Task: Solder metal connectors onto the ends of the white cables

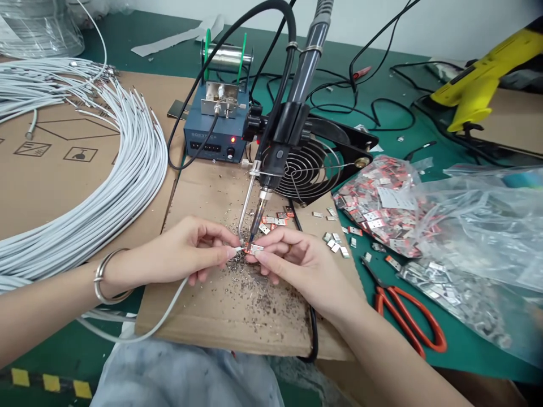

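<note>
With fingers pinched around the cable (173, 305), the left hand (199, 249) presents its end rightward to the small connector (257, 249), which the right hand (297, 260) grips in closed fingers, long axis sideways, beneath the soldering iron (278, 164).

On our green table (123, 35) we see brown cardboard (199, 319), a white strip (169, 42), orange-handled scissors (403, 319) and a clear bag of small parts (377, 206).

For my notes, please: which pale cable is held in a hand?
The single cable pinched near its tip by the left hand; the other pale cables lie bundled at the picture's left.
</note>
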Available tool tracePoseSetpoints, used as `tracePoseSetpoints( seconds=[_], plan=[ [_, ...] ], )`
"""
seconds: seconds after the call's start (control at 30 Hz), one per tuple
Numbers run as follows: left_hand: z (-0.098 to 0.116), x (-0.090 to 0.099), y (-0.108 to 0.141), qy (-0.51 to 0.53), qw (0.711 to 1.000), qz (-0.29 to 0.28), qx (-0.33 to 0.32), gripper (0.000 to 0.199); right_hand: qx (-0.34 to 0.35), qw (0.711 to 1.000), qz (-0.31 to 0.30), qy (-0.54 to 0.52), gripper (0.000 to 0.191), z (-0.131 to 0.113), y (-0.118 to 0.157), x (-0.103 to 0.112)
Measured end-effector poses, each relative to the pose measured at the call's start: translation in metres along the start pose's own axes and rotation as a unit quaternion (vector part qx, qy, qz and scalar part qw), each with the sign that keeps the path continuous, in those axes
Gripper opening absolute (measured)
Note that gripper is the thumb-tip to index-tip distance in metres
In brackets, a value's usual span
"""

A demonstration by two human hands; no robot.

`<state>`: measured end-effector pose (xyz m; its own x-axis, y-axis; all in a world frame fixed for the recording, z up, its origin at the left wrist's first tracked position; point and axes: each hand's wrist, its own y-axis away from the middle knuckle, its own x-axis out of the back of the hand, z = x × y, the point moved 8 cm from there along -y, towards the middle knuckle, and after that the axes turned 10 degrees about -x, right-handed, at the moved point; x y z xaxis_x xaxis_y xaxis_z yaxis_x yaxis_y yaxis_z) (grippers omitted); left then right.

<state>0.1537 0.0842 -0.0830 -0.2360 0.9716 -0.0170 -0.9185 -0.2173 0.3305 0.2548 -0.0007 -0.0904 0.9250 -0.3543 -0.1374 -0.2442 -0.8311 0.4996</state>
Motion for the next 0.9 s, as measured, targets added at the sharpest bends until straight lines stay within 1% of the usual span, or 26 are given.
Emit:
tracePoseSetpoints(
  seconds=[0.27, 0.37, 0.47, 0.57, 0.63, 0.7, 0.77, 0.83, 0.9],
  plan=[
    [-0.001, 0.000, 0.001, -0.010, 1.000, 0.000, 0.003, 0.022, 0.003, 1.000, 0.010, 0.016, 0.029, -0.002, 0.000, 0.001],
    [-0.004, -0.001, 0.000, -0.009, 1.000, -0.009, 0.004, 0.024, -0.003, 1.000, 0.005, 0.020, 0.034, -0.002, 0.000, -0.001],
    [-0.009, -0.003, -0.001, 0.016, 1.000, -0.013, 0.000, 0.028, -0.019, 0.999, 0.007, 0.028, 0.040, 0.001, -0.001, -0.001],
    [-0.010, 0.000, 0.005, 0.063, 0.998, 0.008, -0.004, 0.031, -0.024, 0.997, 0.013, 0.065, 0.045, 0.006, -0.001, 0.002],
    [-0.010, 0.007, 0.016, 0.103, 0.994, 0.042, 0.008, 0.037, -0.005, 0.993, 0.029, 0.114, 0.046, 0.006, 0.001, 0.009],
    [-0.004, 0.019, 0.031, 0.146, 0.985, 0.086, 0.012, 0.043, 0.040, 0.980, 0.055, 0.186, 0.042, 0.000, 0.004, 0.019],
    [0.010, 0.039, 0.048, 0.177, 0.974, 0.137, -0.014, 0.045, 0.087, 0.952, 0.079, 0.282, 0.036, -0.008, 0.009, 0.029],
    [0.034, 0.071, 0.064, 0.185, 0.959, 0.204, -0.076, 0.045, 0.119, 0.912, 0.109, 0.376, 0.036, -0.018, 0.016, 0.041],
    [0.063, 0.116, 0.083, 0.158, 0.928, 0.299, -0.158, 0.043, 0.143, 0.876, 0.141, 0.438, 0.038, -0.028, 0.024, 0.055]
  ],
)
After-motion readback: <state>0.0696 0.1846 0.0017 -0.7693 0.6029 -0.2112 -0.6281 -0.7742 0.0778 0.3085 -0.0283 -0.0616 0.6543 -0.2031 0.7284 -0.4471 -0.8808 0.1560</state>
